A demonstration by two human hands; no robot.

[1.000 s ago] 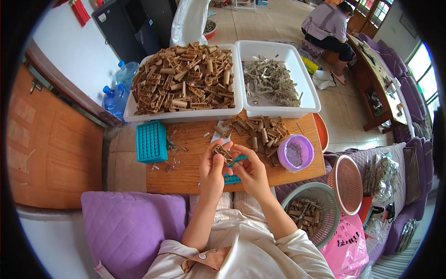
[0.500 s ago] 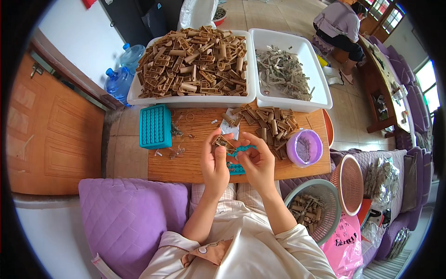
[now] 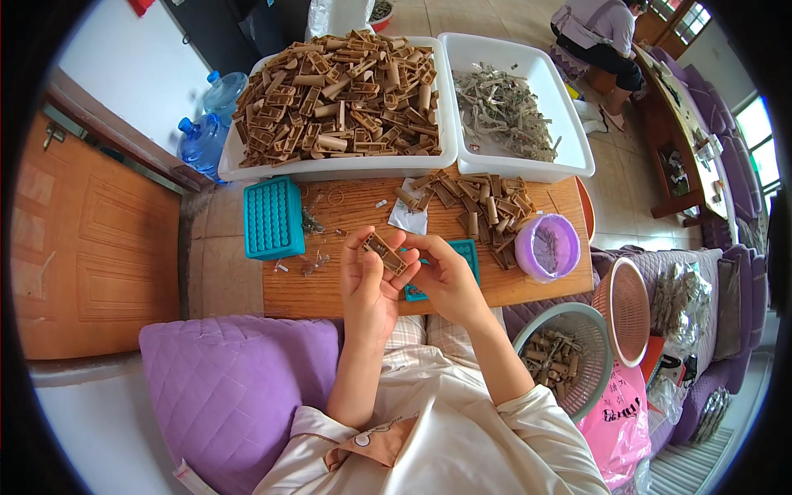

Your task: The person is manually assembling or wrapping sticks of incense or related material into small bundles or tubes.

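Observation:
Pinched between the fingers and thumb of my left hand (image 3: 368, 290) is a small brown plastic casing (image 3: 385, 254), its hollow side facing up and tilted. Inside the hollow, small details are too fine to make out. My right hand (image 3: 450, 285) is closed, its fingertips meeting at the casing's lower right end; whatever they pinch is hidden. Below that hand lies a teal ridged tray (image 3: 472, 257), partly covered by it. Farther back, a heap of similar brown casings (image 3: 487, 206) rests on the wooden table (image 3: 330, 289) beside a lilac tub (image 3: 548, 247) with thin pieces in it.
Behind the table stand a white bin (image 3: 346, 171) heaped with brown casings and another white bin (image 3: 569, 157) of greyish strips. Stacked teal trays (image 3: 273, 219) sit at left. A grey basket (image 3: 598, 363) of parts is at right. Another person (image 3: 598, 37) sits far right.
My right hand has moved in against the casing, closing the gap between my hands. The casing has turned to show its hollow side. More of the teal tray shows, and the view has shifted slightly.

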